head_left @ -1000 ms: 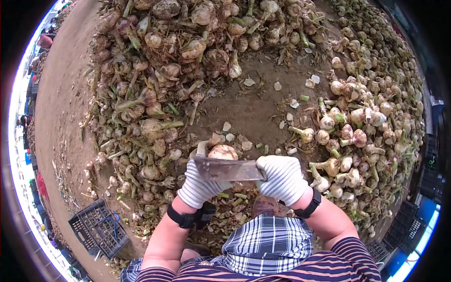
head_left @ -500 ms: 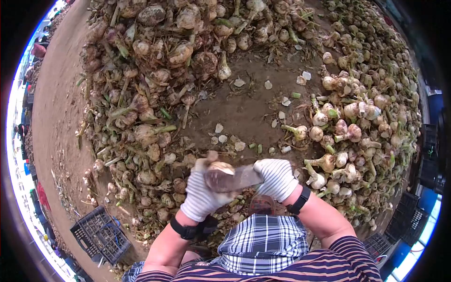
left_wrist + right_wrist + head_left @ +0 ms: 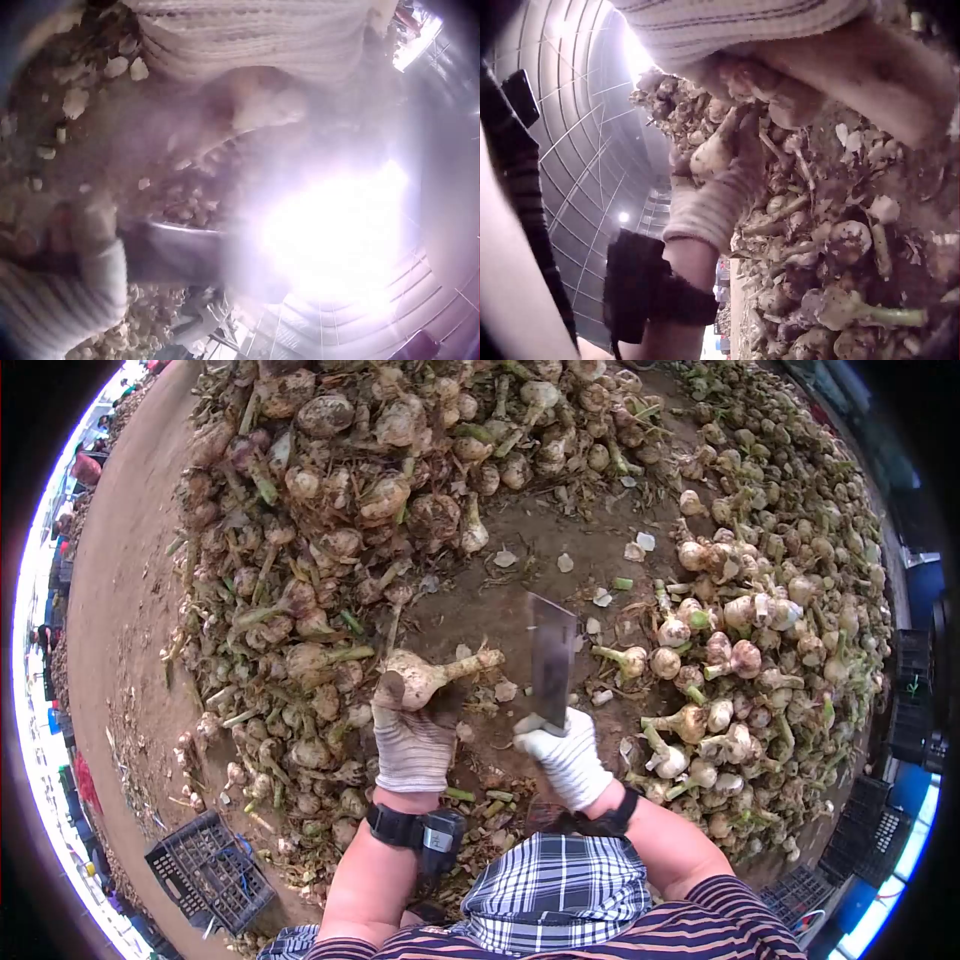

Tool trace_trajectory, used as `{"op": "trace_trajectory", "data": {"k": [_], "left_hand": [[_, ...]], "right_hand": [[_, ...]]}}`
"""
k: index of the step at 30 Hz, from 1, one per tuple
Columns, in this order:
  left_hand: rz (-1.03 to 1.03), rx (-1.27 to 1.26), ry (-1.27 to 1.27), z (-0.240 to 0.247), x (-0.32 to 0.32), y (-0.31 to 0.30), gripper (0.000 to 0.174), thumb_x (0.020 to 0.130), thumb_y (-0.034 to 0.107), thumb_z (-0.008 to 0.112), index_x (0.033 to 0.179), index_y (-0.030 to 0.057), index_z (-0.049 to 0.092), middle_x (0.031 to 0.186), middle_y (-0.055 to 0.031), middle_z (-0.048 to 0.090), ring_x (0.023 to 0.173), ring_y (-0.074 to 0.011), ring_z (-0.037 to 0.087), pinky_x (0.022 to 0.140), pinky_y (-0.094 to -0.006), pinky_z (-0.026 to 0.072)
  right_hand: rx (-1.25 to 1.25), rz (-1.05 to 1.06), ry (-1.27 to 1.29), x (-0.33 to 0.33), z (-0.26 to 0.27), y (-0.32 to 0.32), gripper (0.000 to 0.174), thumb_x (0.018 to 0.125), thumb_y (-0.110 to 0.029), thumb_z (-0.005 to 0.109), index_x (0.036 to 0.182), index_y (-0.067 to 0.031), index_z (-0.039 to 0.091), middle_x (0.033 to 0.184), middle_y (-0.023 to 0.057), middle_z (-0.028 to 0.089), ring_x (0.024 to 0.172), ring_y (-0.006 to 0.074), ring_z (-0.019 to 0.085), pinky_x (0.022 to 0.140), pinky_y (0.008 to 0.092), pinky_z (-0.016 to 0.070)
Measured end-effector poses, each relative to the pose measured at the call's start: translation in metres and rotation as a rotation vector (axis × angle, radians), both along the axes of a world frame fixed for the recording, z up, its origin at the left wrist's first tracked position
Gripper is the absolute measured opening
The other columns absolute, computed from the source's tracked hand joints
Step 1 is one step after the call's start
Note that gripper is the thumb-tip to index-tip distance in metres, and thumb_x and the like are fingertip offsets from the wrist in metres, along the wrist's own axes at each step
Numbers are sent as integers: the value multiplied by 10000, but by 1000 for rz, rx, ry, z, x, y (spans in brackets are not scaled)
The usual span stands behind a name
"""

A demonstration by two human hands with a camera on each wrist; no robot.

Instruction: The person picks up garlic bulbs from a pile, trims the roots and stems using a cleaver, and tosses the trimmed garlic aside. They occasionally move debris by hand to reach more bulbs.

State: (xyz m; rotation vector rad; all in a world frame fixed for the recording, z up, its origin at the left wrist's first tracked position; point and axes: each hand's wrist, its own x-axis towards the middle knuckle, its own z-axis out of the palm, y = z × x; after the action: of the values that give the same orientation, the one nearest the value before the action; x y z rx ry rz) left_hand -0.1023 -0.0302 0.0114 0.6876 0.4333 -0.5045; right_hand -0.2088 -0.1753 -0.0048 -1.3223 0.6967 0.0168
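Note:
My left hand (image 3: 412,750), in a striped knit glove, holds a garlic bulb (image 3: 416,678) by its round body, its cut stem pointing right. The same garlic bulb (image 3: 712,156) shows between the left fingers in the right wrist view. My gloved right hand (image 3: 572,758) grips a broad-bladed knife (image 3: 552,660), its dark blade pointing up and away from me. The blade stands to the right of the stem, apart from it. Glare covers much of the left wrist view, where the right hand (image 3: 94,289) appears at lower left.
A large heap of soil-covered garlic with stems (image 3: 330,540) lies ahead and to the left. Another garlic pile (image 3: 740,660) spreads along the right. Between them, bare soil (image 3: 480,595) carries peel scraps and stem pieces. A black crate (image 3: 210,870) sits at lower left.
The hands were close together with the knife blade across the bulb. Now they are apart: the left has moved forward with the bulb turned stem rightward, and the blade has swung to point forward.

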Motion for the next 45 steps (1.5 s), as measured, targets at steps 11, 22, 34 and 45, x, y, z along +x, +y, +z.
{"op": "trace_trajectory", "data": {"k": [11,22,34,45], "left_hand": [[99,-215,-6,26,7,-25,525,796,510,647,1085,79,566,1031,-107,622,1033,-333,602,929,-496,500],[-448,961,-928,32,75,-26,327,900,215,605,1194,76,574,1018,-112,669,894,-183,652,708,-256,532],[-1683,1819,-1518,-45,32,69,724,570,476,765,1201,176,573,1316,-149,460,1288,-318,357,1101,-570,133],[-801,712,-658,-6,17,23,768,620,265,843,1231,67,423,1085,-80,579,980,-189,589,847,-347,506]], "right_hand": [[220,365,601,-49,-39,12,147,716,-106,628,835,-19,620,608,32,542,430,142,477,411,298,418],[109,114,452,-31,-25,-34,86,701,-83,651,738,-49,582,633,-25,549,555,62,475,494,267,402],[-112,288,375,-34,-51,-44,149,690,-62,613,834,-25,611,621,-42,521,555,56,426,509,245,388],[-976,678,15,0,19,-42,98,688,-165,599,745,-88,579,635,150,571,598,344,586,545,405,467]]}}
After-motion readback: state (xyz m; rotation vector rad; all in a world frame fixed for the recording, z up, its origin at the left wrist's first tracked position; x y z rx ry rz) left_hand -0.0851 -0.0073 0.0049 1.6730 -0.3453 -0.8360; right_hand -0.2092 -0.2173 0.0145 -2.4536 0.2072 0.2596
